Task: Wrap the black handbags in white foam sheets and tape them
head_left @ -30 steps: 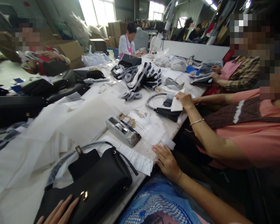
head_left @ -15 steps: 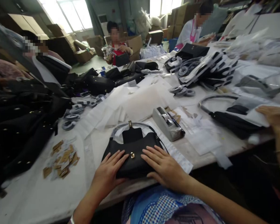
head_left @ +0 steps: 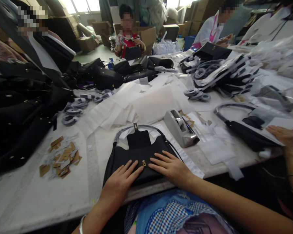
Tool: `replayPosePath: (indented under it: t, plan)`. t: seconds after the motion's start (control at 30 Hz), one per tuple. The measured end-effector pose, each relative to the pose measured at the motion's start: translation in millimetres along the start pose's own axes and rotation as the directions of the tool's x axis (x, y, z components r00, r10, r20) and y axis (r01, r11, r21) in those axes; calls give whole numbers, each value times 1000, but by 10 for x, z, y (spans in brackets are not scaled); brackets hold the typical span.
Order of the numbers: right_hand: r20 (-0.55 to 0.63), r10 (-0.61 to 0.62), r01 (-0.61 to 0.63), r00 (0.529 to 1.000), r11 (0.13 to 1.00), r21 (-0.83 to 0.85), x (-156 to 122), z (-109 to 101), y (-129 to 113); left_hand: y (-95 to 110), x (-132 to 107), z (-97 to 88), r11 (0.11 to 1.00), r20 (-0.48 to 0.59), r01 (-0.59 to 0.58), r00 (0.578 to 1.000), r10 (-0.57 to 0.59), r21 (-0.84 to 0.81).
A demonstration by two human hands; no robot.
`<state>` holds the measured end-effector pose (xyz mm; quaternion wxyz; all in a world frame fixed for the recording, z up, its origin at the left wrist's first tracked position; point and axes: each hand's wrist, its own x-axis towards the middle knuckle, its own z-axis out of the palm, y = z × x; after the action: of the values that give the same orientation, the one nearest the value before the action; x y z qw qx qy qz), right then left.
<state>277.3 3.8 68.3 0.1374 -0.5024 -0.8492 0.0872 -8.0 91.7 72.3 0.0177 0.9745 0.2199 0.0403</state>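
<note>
A black handbag (head_left: 134, 157) lies at the table's front edge, its flap (head_left: 138, 139) folded back away from me and its wrapped handle (head_left: 150, 127) arching behind. My left hand (head_left: 119, 180) rests flat on the bag's left part, fingers stretched out. On the right part lies my right hand (head_left: 171, 167), its fingers spread. Between my fingertips shows a gold clasp (head_left: 144, 163). A grey tape dispenser (head_left: 178, 128) stands just beyond the bag, to the right.
Brown and white tags (head_left: 63, 157) lie scattered at left, near a heap of black bags (head_left: 19, 130). White paper sheets (head_left: 158, 100) cover the middle. A co-worker's hand (head_left: 283, 133) is on another black bag (head_left: 249, 135) at right. Other people sit farther back.
My left hand has slid slightly along the bag, its fingertips now closer to the clasp. Both hands stay flat on the bag. The view has tilted down a little.
</note>
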Motion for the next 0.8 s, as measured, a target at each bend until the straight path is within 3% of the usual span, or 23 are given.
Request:
replayPosePath:
  t: [0.1, 0.17, 0.33, 0.5, 0.57, 0.67, 0.8]
  plan:
    - [-73, 0, 1, 997, 1000, 13, -119, 249, 14, 109, -94, 119, 1000, -41, 18, 999, -17, 19]
    - [-54, 9, -6, 999, 998, 57, -166, 290, 10, 202, -123, 148, 999, -30, 35, 999, -36, -24]
    - [8, 71, -71, 997, 985, 155, -48, 59, -76, 376, -64, 301, 996, -84, 81, 993, -83, -23]
    - [90, 170, -178, 981, 979, 100, 447, -118, -162, 396, -13, 496, 983, -195, 137, 974, -111, 125]
    - [159, 120, -125, 980, 992, 25, 686, -117, -146, 369, -13, 521, 975, -237, 125, 968, -80, 182]
    - [266, -33, 48, 963, 997, -53, 968, -93, -77, 310, -19, 585, 967, -286, 88, 958, -16, 241]
    - [389, -156, 200, 908, 977, -75, 1113, -55, -44, 253, -30, 824, 970, -356, 75, 934, 12, 230]
